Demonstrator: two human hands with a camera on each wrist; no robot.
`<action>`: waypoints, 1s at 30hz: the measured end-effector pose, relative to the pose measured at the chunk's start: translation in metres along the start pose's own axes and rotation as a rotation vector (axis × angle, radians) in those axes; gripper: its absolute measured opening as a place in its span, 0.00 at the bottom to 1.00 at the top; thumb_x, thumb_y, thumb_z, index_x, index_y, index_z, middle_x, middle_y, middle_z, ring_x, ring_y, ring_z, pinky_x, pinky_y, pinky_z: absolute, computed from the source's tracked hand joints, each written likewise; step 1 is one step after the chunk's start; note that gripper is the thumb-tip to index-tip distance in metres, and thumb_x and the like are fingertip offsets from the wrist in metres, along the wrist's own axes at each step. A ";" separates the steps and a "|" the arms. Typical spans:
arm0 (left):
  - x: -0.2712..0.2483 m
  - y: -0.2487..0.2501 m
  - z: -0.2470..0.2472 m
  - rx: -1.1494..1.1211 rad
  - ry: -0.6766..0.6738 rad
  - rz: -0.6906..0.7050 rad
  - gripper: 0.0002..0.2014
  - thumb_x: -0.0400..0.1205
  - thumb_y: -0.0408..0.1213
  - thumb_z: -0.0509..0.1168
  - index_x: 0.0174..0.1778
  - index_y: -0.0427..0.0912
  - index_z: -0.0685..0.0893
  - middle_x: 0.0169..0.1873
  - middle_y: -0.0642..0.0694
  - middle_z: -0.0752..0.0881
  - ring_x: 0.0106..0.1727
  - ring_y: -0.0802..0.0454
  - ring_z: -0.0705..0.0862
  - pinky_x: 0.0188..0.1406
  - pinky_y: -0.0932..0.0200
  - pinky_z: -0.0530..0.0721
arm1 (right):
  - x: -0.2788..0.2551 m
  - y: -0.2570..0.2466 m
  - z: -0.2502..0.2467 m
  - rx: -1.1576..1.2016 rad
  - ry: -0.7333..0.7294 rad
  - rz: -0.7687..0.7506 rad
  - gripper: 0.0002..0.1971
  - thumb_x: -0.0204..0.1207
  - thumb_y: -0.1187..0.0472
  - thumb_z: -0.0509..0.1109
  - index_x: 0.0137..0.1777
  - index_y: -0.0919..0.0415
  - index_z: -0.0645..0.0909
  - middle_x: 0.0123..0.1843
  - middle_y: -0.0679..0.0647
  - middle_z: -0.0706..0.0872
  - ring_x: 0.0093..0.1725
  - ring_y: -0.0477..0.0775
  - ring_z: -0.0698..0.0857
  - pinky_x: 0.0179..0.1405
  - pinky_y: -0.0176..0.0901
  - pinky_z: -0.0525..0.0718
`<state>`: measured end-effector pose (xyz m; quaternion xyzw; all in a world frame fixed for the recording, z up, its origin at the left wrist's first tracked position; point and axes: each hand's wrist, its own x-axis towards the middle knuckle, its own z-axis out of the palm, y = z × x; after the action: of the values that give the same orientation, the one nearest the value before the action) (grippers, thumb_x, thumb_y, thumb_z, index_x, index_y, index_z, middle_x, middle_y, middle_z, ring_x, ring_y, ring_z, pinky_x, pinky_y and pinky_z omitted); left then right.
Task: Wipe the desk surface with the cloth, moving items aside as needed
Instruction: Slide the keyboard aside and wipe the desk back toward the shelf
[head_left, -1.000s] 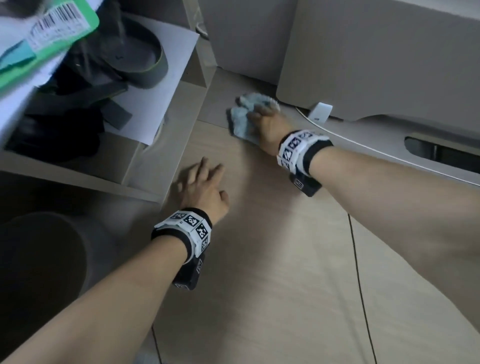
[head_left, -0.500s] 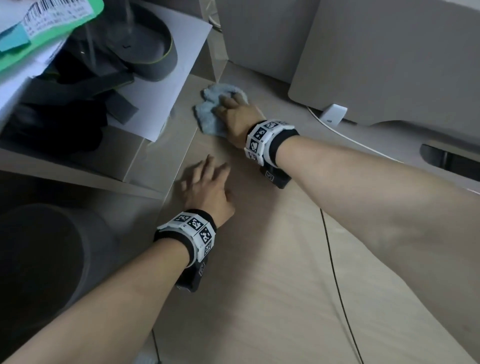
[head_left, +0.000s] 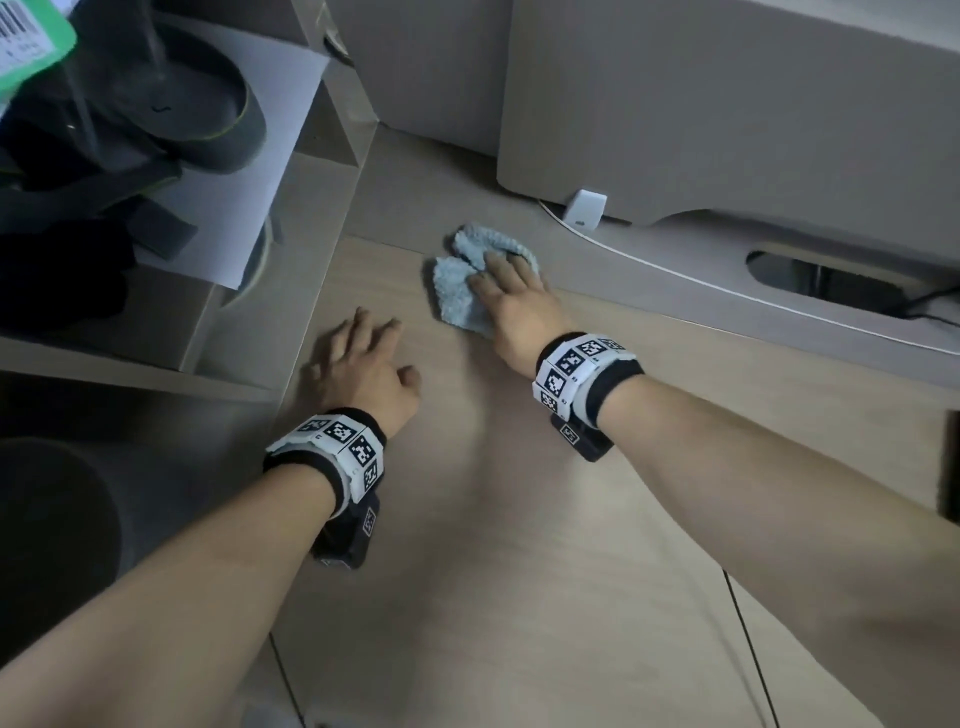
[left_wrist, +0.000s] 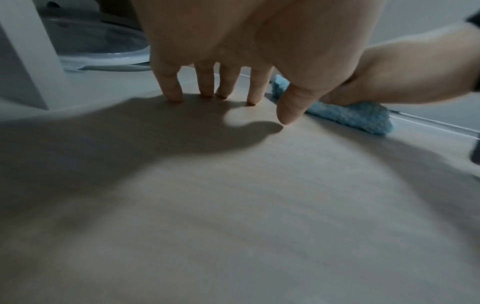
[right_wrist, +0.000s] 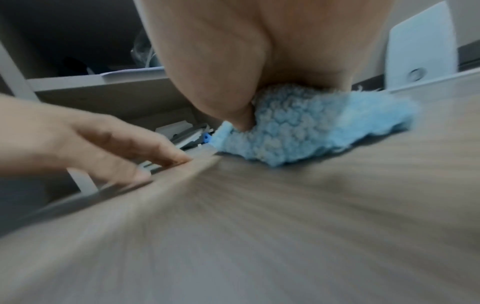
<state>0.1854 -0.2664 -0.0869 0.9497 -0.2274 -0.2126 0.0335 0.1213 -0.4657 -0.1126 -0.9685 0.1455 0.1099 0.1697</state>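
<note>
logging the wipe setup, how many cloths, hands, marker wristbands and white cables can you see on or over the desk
fluffy light blue cloth: 1
bare hands: 2, left hand with fingertips on the light wood desk, right hand pressing on the cloth
white wristbands with black square markers: 2, and
thin white cable: 1
total: 6

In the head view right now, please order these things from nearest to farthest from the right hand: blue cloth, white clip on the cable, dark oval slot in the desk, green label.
From the right hand:
1. Blue cloth, directly under the fingers.
2. White clip, behind the hand, beside the cable.
3. Dark oval slot, far to the right.
4. Green label, top left corner, on the shelf.
</note>
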 end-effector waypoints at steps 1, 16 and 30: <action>0.000 0.003 -0.002 -0.016 -0.015 -0.010 0.31 0.79 0.49 0.60 0.80 0.58 0.63 0.86 0.50 0.53 0.85 0.46 0.51 0.80 0.38 0.59 | -0.011 0.014 0.001 0.022 0.006 0.024 0.33 0.79 0.60 0.69 0.83 0.54 0.63 0.87 0.57 0.57 0.85 0.66 0.54 0.81 0.68 0.59; 0.007 -0.001 0.009 0.067 -0.013 -0.002 0.32 0.77 0.54 0.58 0.80 0.55 0.63 0.85 0.45 0.55 0.83 0.39 0.55 0.76 0.32 0.64 | -0.114 0.043 0.006 0.057 -0.038 0.392 0.41 0.75 0.68 0.68 0.86 0.54 0.55 0.89 0.56 0.46 0.86 0.66 0.46 0.82 0.70 0.56; -0.061 0.109 0.044 0.009 -0.068 0.305 0.29 0.78 0.48 0.62 0.76 0.48 0.69 0.81 0.42 0.60 0.81 0.39 0.56 0.74 0.36 0.66 | -0.249 0.174 0.002 0.117 -0.022 1.033 0.38 0.79 0.65 0.65 0.86 0.58 0.50 0.88 0.62 0.47 0.85 0.70 0.47 0.82 0.59 0.58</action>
<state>0.0718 -0.3353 -0.0856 0.8965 -0.3711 -0.2361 0.0535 -0.1670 -0.5603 -0.1006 -0.7580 0.6087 0.1811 0.1486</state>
